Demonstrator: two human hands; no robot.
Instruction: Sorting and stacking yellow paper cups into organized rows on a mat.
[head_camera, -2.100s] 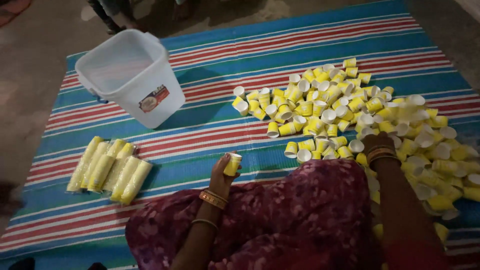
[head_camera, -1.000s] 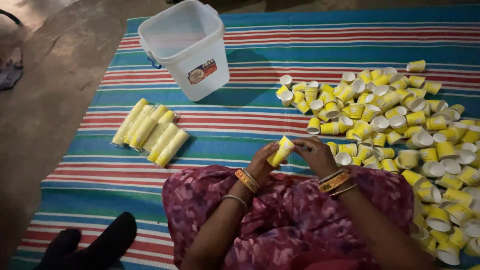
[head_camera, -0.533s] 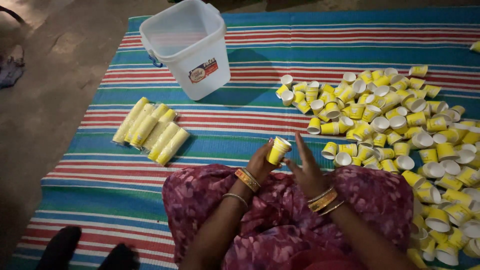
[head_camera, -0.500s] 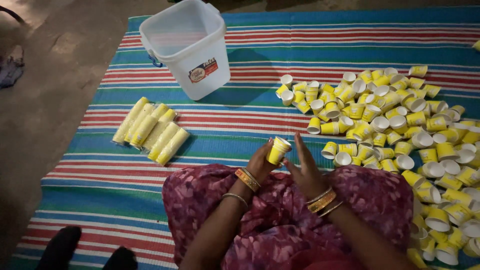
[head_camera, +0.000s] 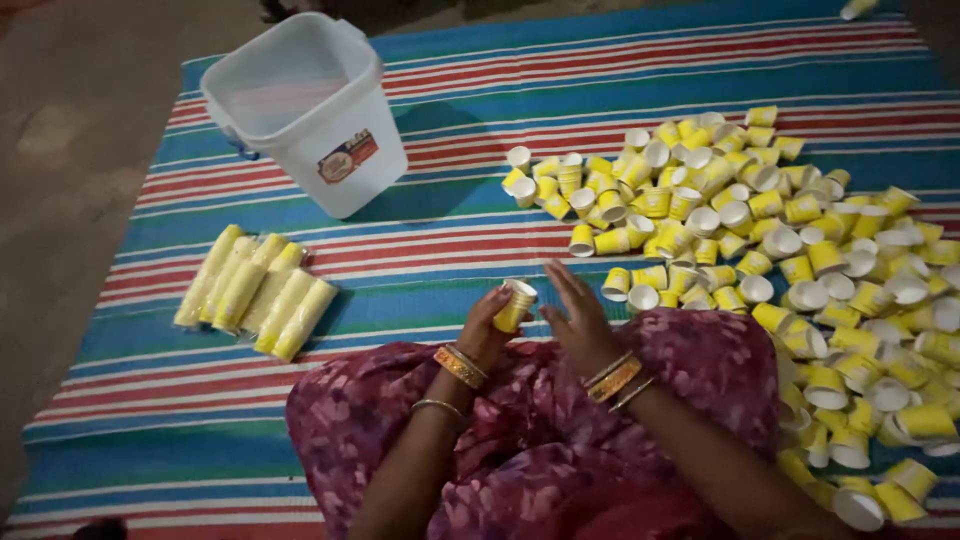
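Observation:
My left hand (head_camera: 488, 328) grips a short stack of small yellow paper cups (head_camera: 516, 304), held upright above my lap. Just to its right my right hand (head_camera: 577, 316) hovers with fingers spread and nothing in it, close to the stack but apart from it. A wide heap of loose yellow cups (head_camera: 760, 230) with white insides covers the mat to the right, reaching down past my right knee. Several long nested stacks of cups (head_camera: 258, 290) lie side by side on the mat to the left.
A white plastic bucket (head_camera: 310, 112) with a label stands on the striped blue, red and green mat (head_camera: 430, 240) at the back left. Bare ground (head_camera: 80, 140) lies beyond the mat's left edge. My lap is covered in purple patterned cloth (head_camera: 560, 440).
The view has shifted from the earliest frame. My right hand, which earlier touched the stack held by my left, has come off it with fingers spread. The left hand still holds the stack.

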